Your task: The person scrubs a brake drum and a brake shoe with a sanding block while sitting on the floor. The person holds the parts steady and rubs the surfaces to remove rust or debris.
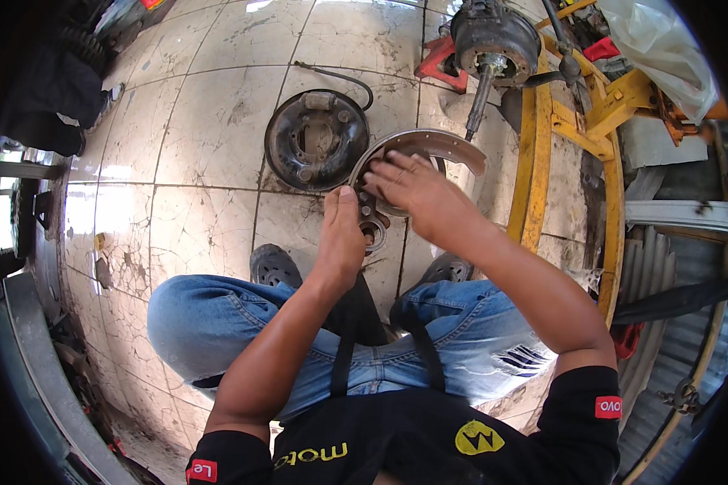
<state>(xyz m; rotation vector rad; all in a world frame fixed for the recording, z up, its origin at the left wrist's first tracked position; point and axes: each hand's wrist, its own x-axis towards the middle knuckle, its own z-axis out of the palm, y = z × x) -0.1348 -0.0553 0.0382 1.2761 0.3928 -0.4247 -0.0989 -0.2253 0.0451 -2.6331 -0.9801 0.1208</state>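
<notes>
A curved brake shoe (pixel 458 146) with a row of rivet holes is held up in front of my knees. My left hand (pixel 342 236) is closed on its left end, thumb and fingers pressed together beside a metal part with a round eye (pixel 372 234). Across the shoe's inner side lies my right hand (pixel 417 191), its fingers stretched out and slightly apart, touching the metal; its thumb is hidden. Just beyond my left hand, a round black brake backing plate (pixel 280 153) rests on the tiles, with a dark hose (pixel 340 74) trailing from it.
A brake drum hub (pixel 493 44) with a shaft is at the far right, near a red stand (pixel 442 65). A yellow metal frame (pixel 534 162) runs along the right. Clear plastic sheeting (pixel 659 48) hangs behind it. Cracked tiles (pixel 210 121) cover the floor.
</notes>
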